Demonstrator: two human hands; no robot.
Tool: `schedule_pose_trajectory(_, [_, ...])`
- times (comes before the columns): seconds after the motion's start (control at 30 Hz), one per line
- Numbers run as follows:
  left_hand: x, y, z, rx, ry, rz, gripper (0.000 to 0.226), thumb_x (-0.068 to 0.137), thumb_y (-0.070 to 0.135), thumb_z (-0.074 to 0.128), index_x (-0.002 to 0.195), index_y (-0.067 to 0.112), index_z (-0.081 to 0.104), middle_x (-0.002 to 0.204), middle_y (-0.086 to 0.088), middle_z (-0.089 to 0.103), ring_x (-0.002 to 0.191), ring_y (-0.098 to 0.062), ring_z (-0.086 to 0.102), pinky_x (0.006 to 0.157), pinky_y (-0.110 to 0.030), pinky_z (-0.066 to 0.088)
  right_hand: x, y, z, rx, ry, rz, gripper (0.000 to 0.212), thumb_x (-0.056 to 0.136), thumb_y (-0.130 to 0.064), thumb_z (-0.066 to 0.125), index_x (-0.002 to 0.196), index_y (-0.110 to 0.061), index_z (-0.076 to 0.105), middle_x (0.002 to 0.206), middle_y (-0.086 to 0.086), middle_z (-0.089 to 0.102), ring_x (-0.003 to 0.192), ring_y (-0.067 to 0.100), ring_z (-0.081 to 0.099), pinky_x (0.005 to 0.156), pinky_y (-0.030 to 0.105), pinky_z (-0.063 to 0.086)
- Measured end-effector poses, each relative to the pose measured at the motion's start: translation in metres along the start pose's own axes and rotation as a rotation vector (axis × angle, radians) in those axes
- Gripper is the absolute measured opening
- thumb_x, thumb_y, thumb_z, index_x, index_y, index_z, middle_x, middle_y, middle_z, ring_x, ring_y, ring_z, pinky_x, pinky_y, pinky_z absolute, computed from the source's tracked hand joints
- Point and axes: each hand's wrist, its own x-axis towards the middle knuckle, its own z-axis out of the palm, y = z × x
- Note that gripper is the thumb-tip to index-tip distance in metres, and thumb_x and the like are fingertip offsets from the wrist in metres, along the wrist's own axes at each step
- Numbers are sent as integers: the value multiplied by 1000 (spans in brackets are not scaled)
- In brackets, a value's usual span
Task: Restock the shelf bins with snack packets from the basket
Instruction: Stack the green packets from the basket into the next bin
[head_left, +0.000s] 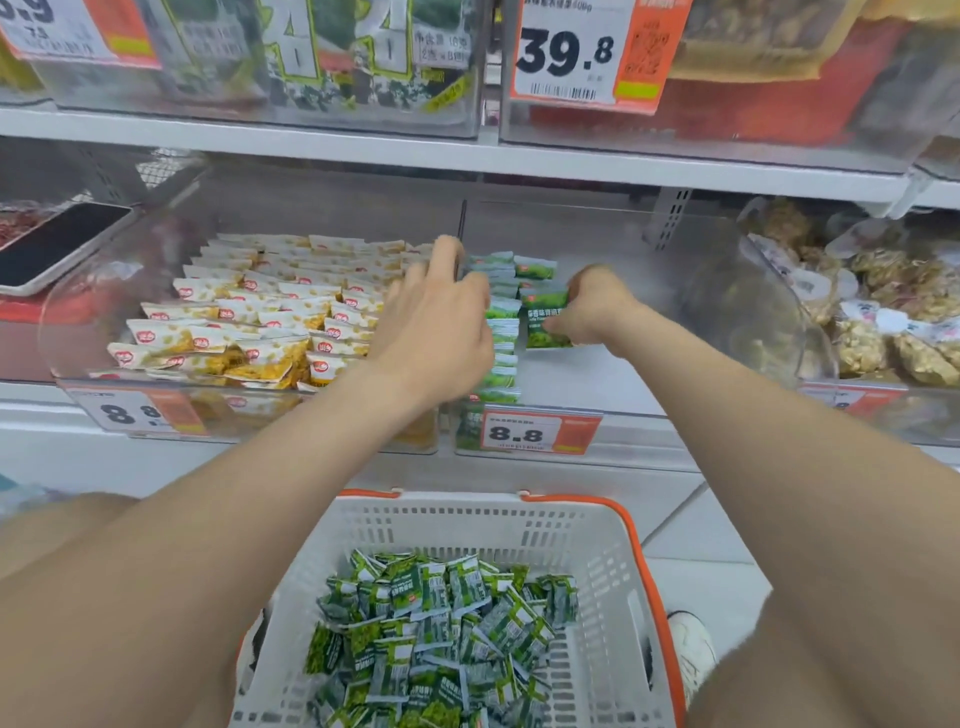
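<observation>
A white basket with orange rim (644, 561) sits low in front of me, holding several green snack packets (441, 634). On the shelf, a clear bin (623, 374) holds a row of green packets (504, 332) along its left side. My left hand (441, 322) reaches over the divider, its spread fingers resting on that row. My right hand (592, 306) grips a green packet (545, 322) standing beside the row, fingers curled around its right edge.
The bin to the left holds several white-and-yellow packets (249, 327). A dark phone (57, 244) lies on the far-left bin. Bagged snacks (883, 312) fill the right bin. An upper shelf (467, 150) hangs just above; price tags (535, 431) front the bins.
</observation>
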Motion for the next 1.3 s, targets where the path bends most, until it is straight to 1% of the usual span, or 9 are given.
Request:
schedule_pose_trajectory(0.27, [6, -1, 6, -44, -9, 9, 7, 92, 18, 55, 94, 15, 62, 131, -10, 33, 87, -37, 52, 80, -51, 50, 67, 0, 24, 38, 46, 122, 40, 77, -30, 80, 105, -8, 61, 104, 7, 69, 99, 27, 70, 85, 35, 61])
schedule_pose_trajectory(0.43, [3, -3, 4, -2, -43, 57, 10, 92, 16, 55, 98, 13, 62, 133, -13, 32, 78, -36, 52, 73, -50, 51, 51, -7, 13, 131, 128, 211, 46, 74, -43, 89, 83, -14, 54, 73, 3, 70, 61, 15, 68, 56, 27, 55])
schedule_pose_trajectory(0.53, [1, -2, 3, 39, -63, 59, 11, 93, 17, 55, 101, 14, 60, 136, -13, 32, 78, -36, 52, 71, -47, 49, 52, -8, 19, 203, 98, 240, 54, 67, -36, 96, 93, -9, 58, 83, 9, 75, 66, 22, 75, 68, 36, 65])
schedule_pose_trajectory(0.67, [-1, -3, 3, 43, -57, 70, 12, 92, 18, 55, 102, 14, 60, 137, -13, 33, 83, -36, 52, 70, -43, 43, 43, -11, 17, 134, 99, 197, 41, 76, -28, 87, 100, -9, 60, 93, 10, 73, 70, 24, 74, 48, 26, 57])
schedule_pose_trajectory(0.8, [-4, -7, 6, 36, -13, 80, 16, 94, 22, 52, 106, 15, 61, 142, -13, 34, 101, -39, 51, 82, -47, 44, 21, -12, 6, -140, 158, 13, 14, 85, -8, 59, 93, -7, 48, 91, 14, 59, 68, 26, 56, 45, 23, 33])
schedule_pose_trajectory(0.93, [-13, -7, 5, -10, 67, 94, 19, 97, 23, 51, 112, 15, 61, 140, -13, 42, 117, -38, 47, 93, -50, 44, -34, -26, -5, -192, 257, -243, 11, 85, -11, 47, 79, -5, 55, 83, 18, 55, 71, 37, 50, 60, 33, 41])
schedule_pose_trajectory(1.07, [-31, 2, -13, -17, 265, 151, 12, 89, 19, 62, 100, 16, 59, 109, -9, 51, 103, -33, 49, 82, -49, 45, -112, -42, -19, -253, 266, -454, 18, 81, -18, 45, 70, -12, 58, 73, 17, 60, 70, 40, 54, 59, 35, 45])
schedule_pose_trajectory(1.2, [-67, 5, -29, -52, 153, 61, 30, 89, 47, 66, 74, 26, 51, 71, 5, 59, 74, -26, 53, 60, -37, 40, -193, -50, -35, -418, -223, -526, 26, 86, -19, 48, 61, -13, 48, 56, 6, 53, 56, 24, 53, 47, 28, 37])
schedule_pose_trajectory(1.3, [-97, 5, -18, 27, -218, 168, 41, 89, 54, 60, 65, 23, 50, 62, 6, 56, 70, -25, 58, 55, -32, 37, -228, -34, -9, -669, -728, -487, 29, 92, -24, 49, 66, -14, 54, 61, 5, 65, 61, 25, 68, 63, 37, 61])
